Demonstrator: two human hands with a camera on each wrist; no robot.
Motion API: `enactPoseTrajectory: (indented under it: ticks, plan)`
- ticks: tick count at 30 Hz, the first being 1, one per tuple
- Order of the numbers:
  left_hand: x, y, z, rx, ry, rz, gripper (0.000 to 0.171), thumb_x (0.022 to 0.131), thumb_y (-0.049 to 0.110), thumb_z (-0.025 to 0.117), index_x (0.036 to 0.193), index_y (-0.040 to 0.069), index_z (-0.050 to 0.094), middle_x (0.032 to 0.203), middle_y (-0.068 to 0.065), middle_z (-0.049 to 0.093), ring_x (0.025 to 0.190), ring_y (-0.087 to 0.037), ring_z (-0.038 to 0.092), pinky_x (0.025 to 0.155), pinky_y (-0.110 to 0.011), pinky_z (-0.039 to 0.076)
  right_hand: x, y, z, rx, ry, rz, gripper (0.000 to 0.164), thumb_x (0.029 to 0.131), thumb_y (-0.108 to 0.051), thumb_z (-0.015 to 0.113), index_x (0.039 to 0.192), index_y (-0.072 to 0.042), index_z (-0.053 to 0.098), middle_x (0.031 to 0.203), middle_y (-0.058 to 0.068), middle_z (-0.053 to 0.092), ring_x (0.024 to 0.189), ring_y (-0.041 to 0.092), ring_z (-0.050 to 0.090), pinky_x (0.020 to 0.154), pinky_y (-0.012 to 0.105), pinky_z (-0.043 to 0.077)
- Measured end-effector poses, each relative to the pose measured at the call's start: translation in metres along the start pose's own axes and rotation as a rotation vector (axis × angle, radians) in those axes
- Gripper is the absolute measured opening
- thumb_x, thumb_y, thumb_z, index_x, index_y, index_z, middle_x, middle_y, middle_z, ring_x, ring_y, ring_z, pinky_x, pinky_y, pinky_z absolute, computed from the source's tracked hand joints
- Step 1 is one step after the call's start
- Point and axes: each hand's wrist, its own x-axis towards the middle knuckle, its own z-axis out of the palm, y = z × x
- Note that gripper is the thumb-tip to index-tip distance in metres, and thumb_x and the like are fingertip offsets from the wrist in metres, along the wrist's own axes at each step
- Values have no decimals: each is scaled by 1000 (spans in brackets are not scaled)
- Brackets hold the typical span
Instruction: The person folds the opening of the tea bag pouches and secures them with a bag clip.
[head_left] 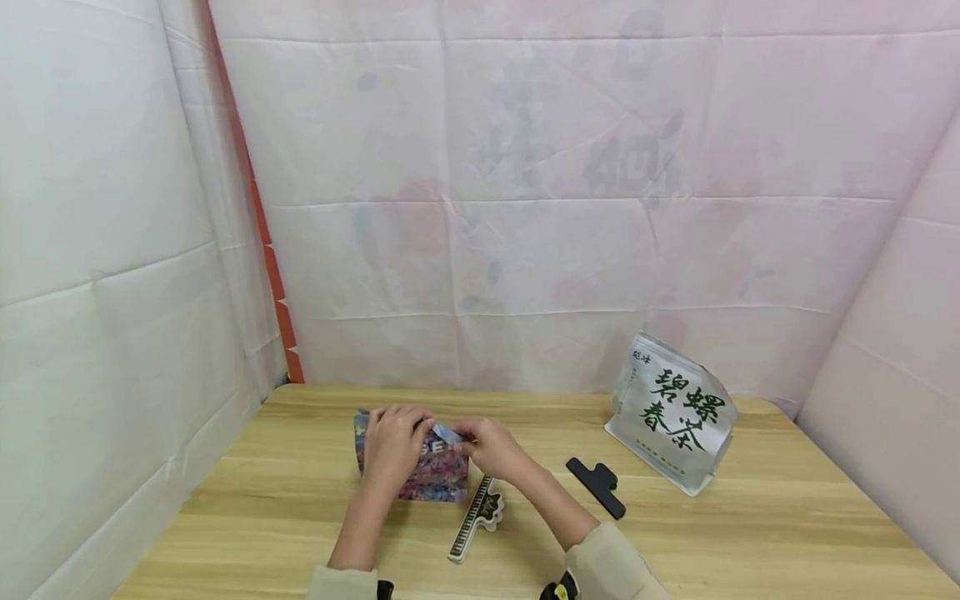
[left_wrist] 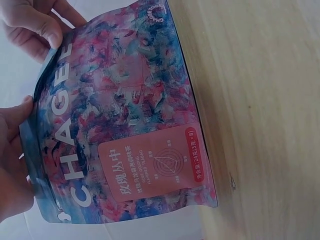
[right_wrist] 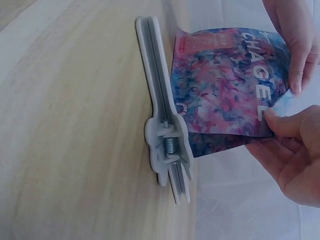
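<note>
A colourful pink and blue tea pouch stands on the table, with "CHAGEE" lettering and a pink label visible in the left wrist view. My left hand grips its upper edge, thumb in front and fingers behind. At the pouch's top right corner, my right hand pinches the edge, where a pale blue flap is folded over. Just beside the pouch, below my right hand, lies a bag clip with piano-key markings and a black patterned handle. Its spring shows in the right wrist view.
Right of the piano clip, a black bag clip lies on the wooden table. Farther back on the right stands a white tea bag with dark green Chinese characters. White cloth walls surround the table at the back and sides.
</note>
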Motion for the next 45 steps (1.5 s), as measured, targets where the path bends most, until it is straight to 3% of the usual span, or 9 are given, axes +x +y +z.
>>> enactPoseTrajectory:
  ticks: [12,16,21,27,36,45]
  plan:
    - [-1,-1,0,-3,-69,-20,9,87,25,65,87,17,69,94,1,66,90,-21,56,87,-43,35,3,-1,9,-47,142,26,8,79,3,68,84,-3,70,70,0,63,54,5,44,50,22,39]
    - [-1,0,1,39,-67,-4,14,80,31,70,86,19,68,91,2,66,89,-21,56,87,-43,35,3,0,10,-41,173,11,9,77,4,69,82,-3,70,70,1,64,53,4,46,50,22,39]
    - [-1,-2,3,99,-12,45,26,68,37,79,84,19,68,87,2,66,86,-21,56,85,-42,37,2,0,12,-23,192,6,11,76,5,69,82,-4,71,72,3,66,52,4,46,49,22,40]
    - [-3,-2,7,94,52,55,25,65,31,82,80,17,68,85,2,66,83,-20,57,83,-40,38,1,-1,12,-26,186,19,12,76,4,69,83,-5,71,72,2,66,51,3,45,48,22,39]
    - [-2,-1,8,91,45,24,24,66,30,82,81,17,69,86,2,67,85,-20,57,84,-41,38,1,1,9,7,154,23,12,78,2,69,88,-4,71,78,7,67,60,10,57,52,22,43]
    - [-1,-2,8,83,35,25,25,66,31,81,82,17,69,88,1,67,85,-20,57,85,-41,37,-2,4,3,142,56,19,14,83,1,63,96,-3,70,87,5,67,73,13,62,59,23,48]
